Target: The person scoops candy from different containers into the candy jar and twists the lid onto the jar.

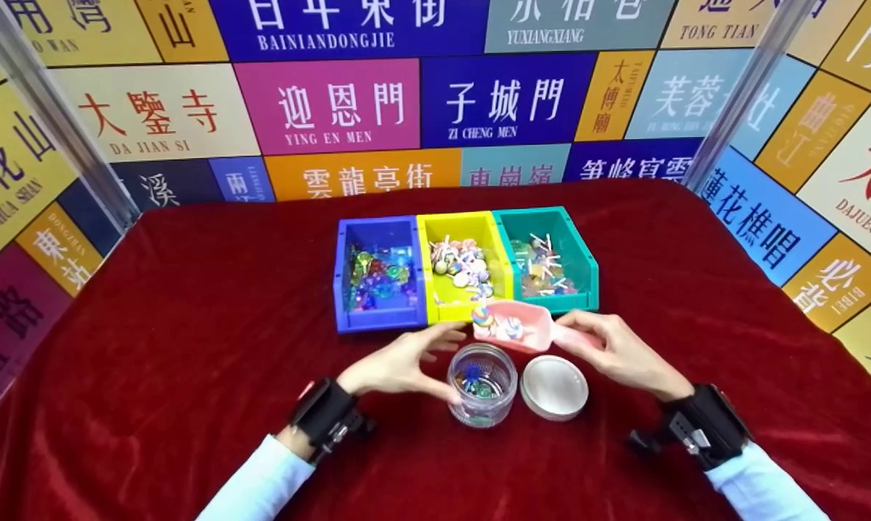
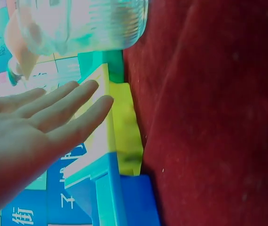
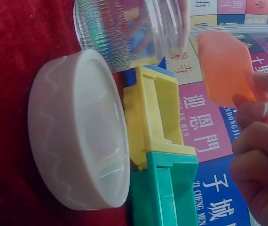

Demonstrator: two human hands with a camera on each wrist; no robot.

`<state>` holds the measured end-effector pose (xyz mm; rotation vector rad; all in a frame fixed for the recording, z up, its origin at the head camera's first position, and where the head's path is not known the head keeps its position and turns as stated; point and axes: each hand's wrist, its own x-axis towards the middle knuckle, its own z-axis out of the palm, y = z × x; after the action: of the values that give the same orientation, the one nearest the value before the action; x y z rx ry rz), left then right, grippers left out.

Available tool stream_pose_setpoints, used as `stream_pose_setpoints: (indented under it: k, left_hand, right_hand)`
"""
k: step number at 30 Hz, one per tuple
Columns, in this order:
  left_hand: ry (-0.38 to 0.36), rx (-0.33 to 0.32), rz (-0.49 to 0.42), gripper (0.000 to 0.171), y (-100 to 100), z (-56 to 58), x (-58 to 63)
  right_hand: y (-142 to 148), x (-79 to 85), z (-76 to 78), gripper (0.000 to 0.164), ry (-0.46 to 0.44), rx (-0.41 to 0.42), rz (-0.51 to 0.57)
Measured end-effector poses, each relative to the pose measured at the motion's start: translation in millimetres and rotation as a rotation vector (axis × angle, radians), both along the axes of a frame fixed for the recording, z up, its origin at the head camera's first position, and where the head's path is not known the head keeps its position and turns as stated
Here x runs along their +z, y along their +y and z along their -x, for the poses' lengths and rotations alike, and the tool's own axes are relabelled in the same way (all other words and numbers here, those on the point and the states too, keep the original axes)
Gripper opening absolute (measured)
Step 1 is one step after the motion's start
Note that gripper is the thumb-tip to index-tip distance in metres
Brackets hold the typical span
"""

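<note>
My right hand [image 1: 620, 354] grips the handle of a pink scoop [image 1: 533, 323], which carries several swirl-patterned lollipops [image 1: 509, 327] just above and behind the jar. The clear ribbed jar [image 1: 482, 412] stands upright without its lid, with blue and green pieces at its bottom. Beside the jar's left side is my left hand [image 1: 399, 365], its fingers extended and spread; in the left wrist view the fingers [image 2: 73, 106] hold nothing. Whether the left thumb touches the jar cannot be told. A white lid [image 1: 555, 388] lies to the right of the jar.
Behind the jar, three joined bins stand in a row: a blue bin [image 1: 381, 320] with colourful translucent pieces, a yellow bin [image 1: 446, 312] with lollipops, and a green bin [image 1: 587, 289] with more sticks and pieces. A dark red cloth [image 1: 226, 304] covers the table.
</note>
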<state>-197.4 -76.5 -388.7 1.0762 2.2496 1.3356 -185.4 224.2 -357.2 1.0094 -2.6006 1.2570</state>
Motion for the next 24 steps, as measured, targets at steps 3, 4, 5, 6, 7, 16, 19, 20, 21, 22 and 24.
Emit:
stream_pose_setpoints:
  k: [3, 4, 5, 6, 7, 16, 19, 20, 21, 22, 24]
  left_hand:
    - [-0.015, -0.036, 0.013, 0.084, 3.0, -1.0, -1.0]
    - [-0.016, -0.046, 0.023, 0.084, 3.8, -1.2, -1.4]
    - [-0.013, -0.051, 0.036, 0.083, 4.7, -1.4, -1.8]
    - [-0.008, -0.054, 0.048, 0.083, 5.6, -1.6, -2.0]
    - [-0.001, -0.054, 0.065, 0.084, 6.4, -1.8, -2.4]
    - [0.03, -0.041, 0.106, 0.083, 11.1, -2.2, -5.7]
    - [0.033, -0.041, 0.108, 0.081, 12.2, -0.9, -7.3]
    - [0.033, -0.042, 0.109, 0.081, 12.7, -0.4, -7.8]
    - [0.032, -0.042, 0.11, 0.08, 13.2, -0.1, -8.4]
    - [0.031, -0.043, 0.11, 0.08, 13.8, 0.2, -8.6]
    - [0.035, -0.041, 0.115, 0.079, 14.6, 0.5, -9.2]
  right_hand:
    - [8.6, -7.7, 4.2, 0.014, -0.01, 0.066, -0.015]
    - [10.9, -9.4, 5.3, 0.013, -0.016, 0.091, -0.025]
    - [12.5, -10.3, 5.4, 0.014, -0.016, 0.12, -0.03]
    - [13.5, -10.8, 5.2, 0.014, -0.014, 0.148, -0.035]
    - [14.3, -11.1, 4.7, 0.014, -0.006, 0.174, -0.038]
    - [18.4, -9.2, -0.8, 0.013, 0.031, 0.225, -0.066]
    - [19.9, -6.7, -2.9, 0.015, 0.033, 0.234, -0.063]
    - [20.5, -5.7, -3.7, 0.016, 0.037, 0.241, -0.061]
    - [21.0, -4.7, -4.6, 0.017, 0.04, 0.245, -0.059]
    - [21.7, -4.2, -5.2, 0.018, 0.045, 0.254, -0.055]
    - [23.1, -3.3, -6.3, 0.02, 0.05, 0.266, -0.057]
